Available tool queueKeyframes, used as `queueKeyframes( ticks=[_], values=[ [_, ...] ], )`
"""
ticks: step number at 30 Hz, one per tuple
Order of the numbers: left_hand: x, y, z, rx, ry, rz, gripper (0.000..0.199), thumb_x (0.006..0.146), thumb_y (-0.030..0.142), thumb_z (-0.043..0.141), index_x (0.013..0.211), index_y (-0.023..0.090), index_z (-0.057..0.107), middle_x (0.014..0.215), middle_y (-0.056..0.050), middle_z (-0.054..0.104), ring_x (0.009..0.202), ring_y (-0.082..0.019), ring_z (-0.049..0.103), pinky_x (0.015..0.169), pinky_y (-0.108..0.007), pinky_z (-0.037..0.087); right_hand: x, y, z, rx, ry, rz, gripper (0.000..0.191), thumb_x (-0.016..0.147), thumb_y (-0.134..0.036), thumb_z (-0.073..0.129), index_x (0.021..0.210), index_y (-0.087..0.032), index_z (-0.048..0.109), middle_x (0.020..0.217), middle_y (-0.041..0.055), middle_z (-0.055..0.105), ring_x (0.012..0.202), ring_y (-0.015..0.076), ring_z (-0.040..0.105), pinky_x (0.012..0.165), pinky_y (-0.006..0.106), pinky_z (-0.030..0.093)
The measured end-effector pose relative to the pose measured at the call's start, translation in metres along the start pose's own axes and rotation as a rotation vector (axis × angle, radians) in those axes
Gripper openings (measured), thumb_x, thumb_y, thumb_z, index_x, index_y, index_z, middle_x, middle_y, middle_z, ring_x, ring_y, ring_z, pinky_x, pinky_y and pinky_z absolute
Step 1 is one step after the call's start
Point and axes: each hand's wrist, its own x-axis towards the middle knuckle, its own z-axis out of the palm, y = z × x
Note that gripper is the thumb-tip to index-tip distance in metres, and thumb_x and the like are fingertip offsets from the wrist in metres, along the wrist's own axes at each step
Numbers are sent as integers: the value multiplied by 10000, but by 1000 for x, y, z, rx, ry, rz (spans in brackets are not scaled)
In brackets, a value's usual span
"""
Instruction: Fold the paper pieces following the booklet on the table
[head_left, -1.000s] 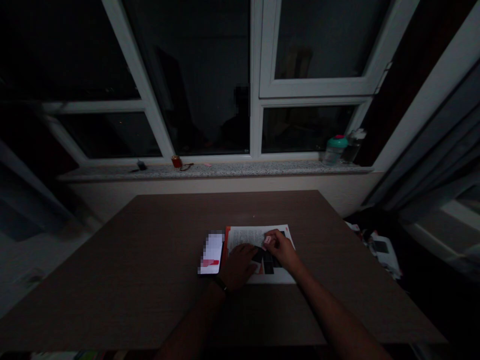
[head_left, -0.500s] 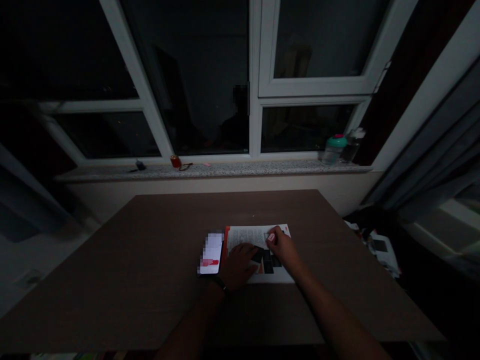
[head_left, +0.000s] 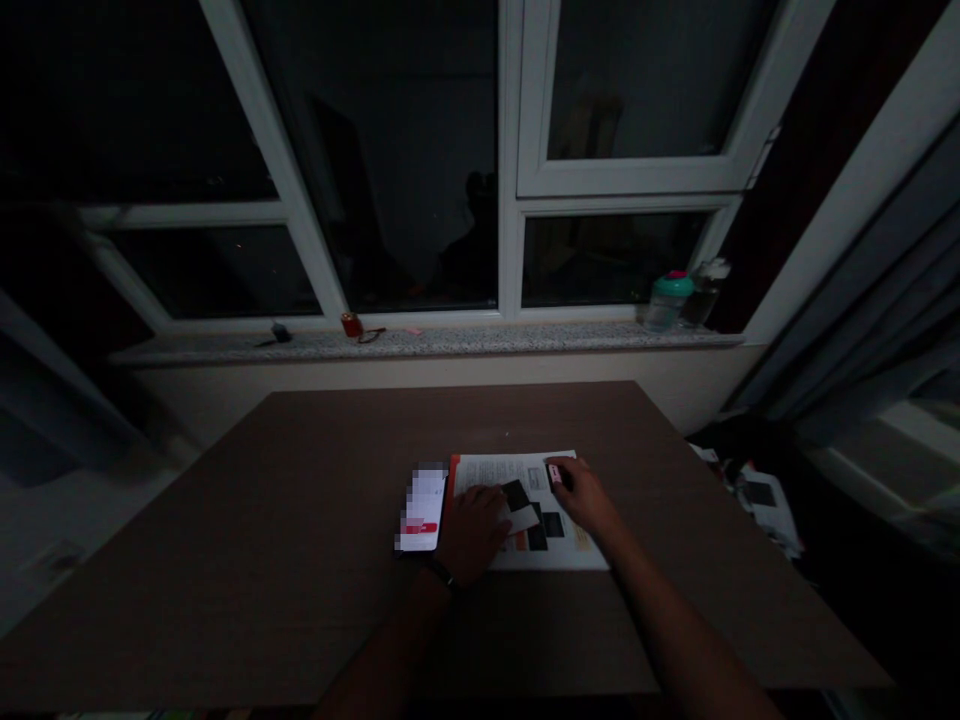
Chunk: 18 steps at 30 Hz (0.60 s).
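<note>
A printed sheet or booklet [head_left: 555,555] with text, dark pictures and a red left edge lies on the brown table [head_left: 300,600]. On its left part rests my left hand [head_left: 474,532], fingers spread, beside a small white piece [head_left: 523,519] that lies over the page. My right hand [head_left: 586,492] is at the page's upper right, its fingers closed round a small pink-and-white object [head_left: 555,474]. Just left of the page is a phone [head_left: 421,510] with its screen lit.
Behind the table, the stone windowsill [head_left: 480,340] holds a small red jar [head_left: 351,324], a dark little bottle [head_left: 280,331] and a teal-lidded bottle [head_left: 669,300]. Papers [head_left: 772,510] lie beyond the table's right edge.
My right hand has shifted slightly right with the small object. My left hand has moved a little left, and the white piece beside it now shows.
</note>
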Motion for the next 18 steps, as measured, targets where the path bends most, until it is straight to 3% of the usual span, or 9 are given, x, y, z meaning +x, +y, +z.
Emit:
queueKeyframes(
  ticks=[3, 10, 18],
  values=[
    [-1, 1, -2, 12, 1, 24, 389, 923, 273, 540, 1308, 223, 510, 1367, -69, 513, 1290, -274, 397, 1104, -494, 281, 0, -6, -1, 12, -24, -67, 381, 775, -124, 508, 1132, -189, 623, 1102, 84, 638, 1066, 234, 547, 955, 404, 428],
    [2, 2, -1, 59, -3, 1, 414, 915, 255, 525, 1327, 258, 493, 1352, -66, 499, 1235, -284, 428, 1028, -482, 349, 0, -15, -5, -64, 21, -108, 190, 843, -181, 530, 968, -199, 672, 971, 73, 614, 985, 236, 529, 910, 389, 417],
    [15, 7, -11, 112, -76, -19, 515, 815, 409, 655, 1286, 250, 519, 1309, -78, 512, 1171, -314, 459, 972, -469, 378, -7, -36, -1, -305, -132, -137, 161, 852, -253, 608, 982, -188, 680, 1005, 90, 586, 1013, 248, 500, 927, 378, 378]
  ],
)
